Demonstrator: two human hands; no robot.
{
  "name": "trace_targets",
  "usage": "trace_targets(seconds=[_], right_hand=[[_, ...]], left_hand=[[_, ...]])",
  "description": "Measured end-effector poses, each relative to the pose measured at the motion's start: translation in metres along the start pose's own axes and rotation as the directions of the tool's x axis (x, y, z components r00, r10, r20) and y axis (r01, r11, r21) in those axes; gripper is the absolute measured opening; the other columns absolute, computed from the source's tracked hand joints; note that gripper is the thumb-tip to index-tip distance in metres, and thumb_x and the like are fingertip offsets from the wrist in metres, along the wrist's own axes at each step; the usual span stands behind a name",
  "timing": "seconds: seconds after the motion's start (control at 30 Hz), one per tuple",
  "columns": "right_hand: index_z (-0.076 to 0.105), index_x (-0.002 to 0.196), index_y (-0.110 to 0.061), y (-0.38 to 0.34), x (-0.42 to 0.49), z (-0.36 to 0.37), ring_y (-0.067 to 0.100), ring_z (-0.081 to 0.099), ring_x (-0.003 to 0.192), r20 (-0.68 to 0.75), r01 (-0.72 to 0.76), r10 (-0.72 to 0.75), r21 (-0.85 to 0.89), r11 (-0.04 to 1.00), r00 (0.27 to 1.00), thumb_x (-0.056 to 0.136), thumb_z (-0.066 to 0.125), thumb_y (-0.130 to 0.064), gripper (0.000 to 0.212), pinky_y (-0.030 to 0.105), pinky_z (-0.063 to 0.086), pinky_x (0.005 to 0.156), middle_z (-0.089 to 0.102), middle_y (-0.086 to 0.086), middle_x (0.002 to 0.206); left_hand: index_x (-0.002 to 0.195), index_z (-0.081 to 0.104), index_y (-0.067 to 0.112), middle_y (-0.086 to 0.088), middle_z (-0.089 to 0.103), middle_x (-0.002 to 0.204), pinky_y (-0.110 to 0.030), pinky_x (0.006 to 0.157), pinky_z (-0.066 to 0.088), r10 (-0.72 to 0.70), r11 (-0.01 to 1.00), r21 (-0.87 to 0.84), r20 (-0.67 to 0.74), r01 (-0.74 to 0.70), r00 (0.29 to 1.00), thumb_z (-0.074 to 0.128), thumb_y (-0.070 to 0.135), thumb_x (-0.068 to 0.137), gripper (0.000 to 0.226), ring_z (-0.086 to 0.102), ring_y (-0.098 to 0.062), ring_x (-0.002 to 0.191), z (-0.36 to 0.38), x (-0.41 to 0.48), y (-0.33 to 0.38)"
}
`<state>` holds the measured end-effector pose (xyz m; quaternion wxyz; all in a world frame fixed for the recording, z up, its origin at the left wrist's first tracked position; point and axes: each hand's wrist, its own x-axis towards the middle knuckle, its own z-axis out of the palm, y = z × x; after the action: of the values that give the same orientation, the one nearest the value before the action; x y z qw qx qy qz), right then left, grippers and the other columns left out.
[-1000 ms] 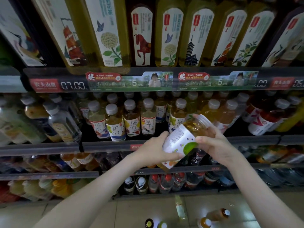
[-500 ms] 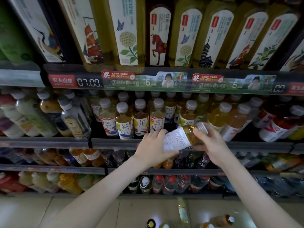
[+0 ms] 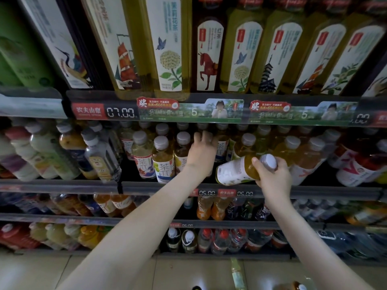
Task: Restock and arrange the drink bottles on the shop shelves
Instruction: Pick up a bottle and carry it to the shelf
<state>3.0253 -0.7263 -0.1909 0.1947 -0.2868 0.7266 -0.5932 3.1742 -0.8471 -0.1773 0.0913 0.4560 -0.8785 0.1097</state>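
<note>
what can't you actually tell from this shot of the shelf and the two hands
Head view only:
whether the left hand grips a tea bottle or just touches it: fingertips blurred among the caps
label print on the held bottle: blurred, neck covered by the right hand
red brand tag at far right: cut by the frame edge
floor bottle: cropped at the bottom edge

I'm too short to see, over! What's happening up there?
Left hand among grey-capped shelf bottles, grip unclear. Right hand holds white-labelled amber plastic bottle, tilted. Row looks crowded.
</note>
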Motion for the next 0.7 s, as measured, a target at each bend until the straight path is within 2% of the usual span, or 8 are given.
trace_targets(seconds=[0.1,0.17,0.27,0.33,0.47,0.57,0.63,0.7], right_hand=[[0.048,0.109,-0.024,-0.003,0.001,0.014,0.019,0.061,0.095,-0.059,-0.082,0.087,0.089,0.993,0.994,0.083,0.071,-0.037,0.037,0.047,0.055,0.087,0.056,-0.013,0.094],[0.048,0.108,-0.021,-0.005,0.0,0.023,0.02,0.061,0.095,-0.091,-0.087,0.096,0.101,0.991,0.991,0.082,0.072,-0.036,0.038,0.042,0.055,0.084,0.058,-0.006,0.096],[0.05,0.105,-0.014,-0.013,-0.003,0.032,0.019,0.058,0.089,-0.11,-0.052,0.053,0.015,0.999,0.992,0.085,0.071,-0.031,0.034,0.027,0.043,0.071,0.056,-0.002,0.094],[0.052,0.105,-0.011,-0.016,-0.005,0.038,0.02,0.058,0.088,-0.098,-0.026,0.023,-0.037,0.999,0.995,0.085,0.07,-0.03,0.033,0.027,0.04,0.07,0.056,-0.003,0.091],[0.054,0.11,-0.013,-0.018,-0.01,0.05,0.023,0.061,0.094,-0.032,0.052,-0.056,-0.121,0.991,0.998,0.086,0.069,-0.03,0.033,0.031,0.046,0.077,0.06,-0.002,0.095],[0.047,0.126,-0.02,-0.02,-0.013,0.055,0.025,0.058,0.105,0.052,0.151,-0.142,-0.228,0.962,0.988,0.091,0.062,-0.031,0.039,0.029,0.043,0.079,0.06,0.001,0.114],[0.04,0.139,-0.025,-0.019,-0.009,0.055,0.026,0.054,0.115,0.155,0.226,-0.182,-0.343,0.912,0.971,0.095,0.056,-0.032,0.047,0.032,0.043,0.083,0.054,0.004,0.132],[0.033,0.145,-0.029,-0.018,-0.004,0.052,0.027,0.05,0.121,0.28,0.281,-0.175,-0.405,0.87,0.944,0.097,0.053,-0.03,0.052,0.035,0.043,0.089,0.047,0.005,0.14]], left_hand=[[0.088,0.069,0.002,-0.019,0.063,0.088,-0.036,0.056,0.052,0.04,0.999,0.0,-0.102,-0.04,0.994,0.078,0.0,0.042,0.047,0.06,-0.038,0.073,-0.003,-0.009,0.0],[0.094,0.068,0.001,-0.02,0.062,0.092,-0.038,0.058,0.053,0.048,0.998,-0.026,-0.146,-0.052,0.988,0.081,0.004,0.05,0.046,0.059,-0.038,0.075,0.0,-0.015,-0.006],[0.106,0.066,0.004,-0.017,0.062,0.103,-0.041,0.064,0.054,0.056,0.998,-0.021,-0.215,-0.062,0.975,0.081,0.01,0.056,0.052,0.059,-0.037,0.081,0.008,-0.02,-0.011],[0.106,0.067,0.005,-0.017,0.063,0.105,-0.041,0.065,0.054,0.072,0.997,-0.003,-0.258,-0.075,0.963,0.068,0.009,0.062,0.044,0.058,-0.036,0.081,0.009,-0.021,-0.01],[0.104,0.067,0.003,-0.017,0.064,0.106,-0.042,0.07,0.054,0.135,0.991,0.019,-0.326,-0.136,0.936,0.05,0.004,0.068,0.04,0.059,-0.035,0.082,0.015,-0.016,-0.015],[0.102,0.068,0.005,-0.015,0.065,0.105,-0.039,0.069,0.054,0.171,0.985,0.071,-0.327,-0.156,0.929,0.062,0.0,0.06,0.043,0.061,-0.034,0.084,0.019,-0.005,-0.021],[0.102,0.068,0.005,-0.013,0.064,0.104,-0.039,0.068,0.053,0.168,0.986,0.06,-0.322,-0.157,0.932,0.074,-0.002,0.052,0.051,0.06,-0.033,0.087,0.021,0.0,-0.024],[0.106,0.066,0.003,-0.014,0.063,0.107,-0.04,0.071,0.053,0.164,0.986,0.026,-0.335,-0.165,0.928,0.081,-0.001,0.048,0.061,0.054,-0.033,0.093,0.024,0.0,-0.026]])
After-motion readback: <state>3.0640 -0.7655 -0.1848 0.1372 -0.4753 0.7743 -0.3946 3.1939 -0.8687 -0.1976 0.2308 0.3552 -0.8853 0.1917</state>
